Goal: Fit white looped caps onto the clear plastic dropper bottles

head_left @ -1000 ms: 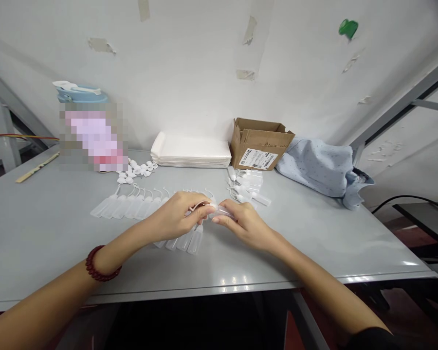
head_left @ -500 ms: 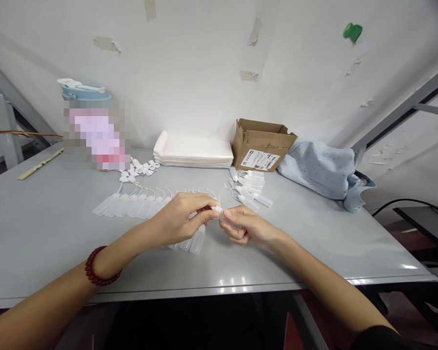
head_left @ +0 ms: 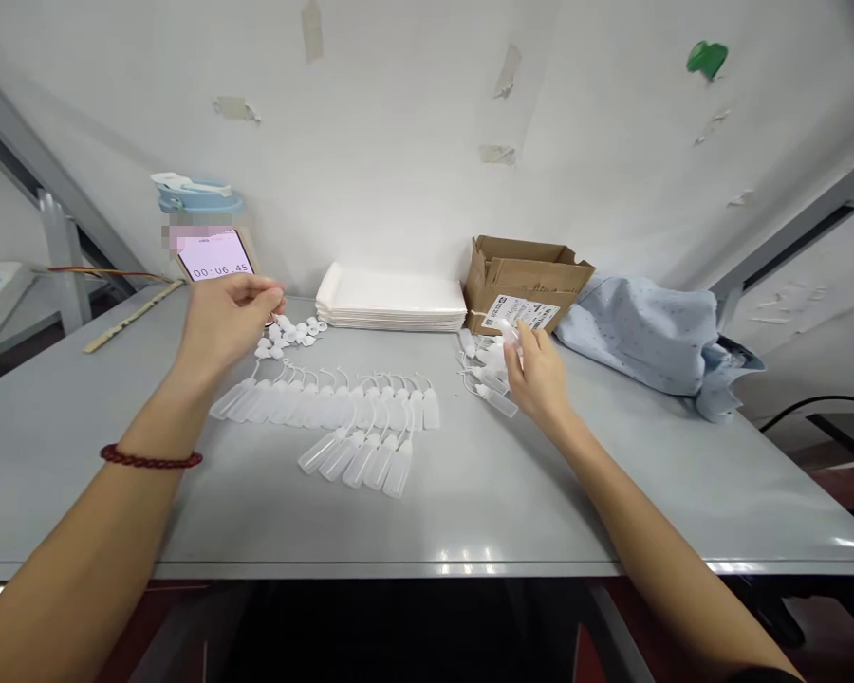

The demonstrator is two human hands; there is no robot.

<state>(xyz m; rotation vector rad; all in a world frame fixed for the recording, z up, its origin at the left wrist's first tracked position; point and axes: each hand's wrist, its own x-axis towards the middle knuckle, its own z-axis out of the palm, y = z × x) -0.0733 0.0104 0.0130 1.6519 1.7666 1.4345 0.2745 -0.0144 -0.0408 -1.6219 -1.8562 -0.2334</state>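
Observation:
My right hand (head_left: 537, 375) is closed round a small translucent plastic bottle (head_left: 508, 331), its thin tip pointing left, just in front of the cardboard box. Below it lies a small heap of similar bottles (head_left: 499, 402) with tubes. Beside the pile of white caps (head_left: 295, 332), my left hand (head_left: 228, 318) has its thumb and fingers pinched together; whatever lies between them is too small to tell. Between the hands runs a long row of bottles with thin tubes (head_left: 313, 406). Nearer me, several more bottles (head_left: 360, 462) lie in a shorter row.
A phone showing a timer (head_left: 217, 254) leans at the back left, with a blue lidded container (head_left: 199, 199) behind it. White padded envelopes (head_left: 395, 302) are stacked by the wall, left of the cardboard box (head_left: 527, 275). Light blue cloth (head_left: 637, 327) lies on the right.
The hands were together at the middle on one bottle. My left hand has moved left to the caps; my right has carried the bottle right, over the heap by the box.

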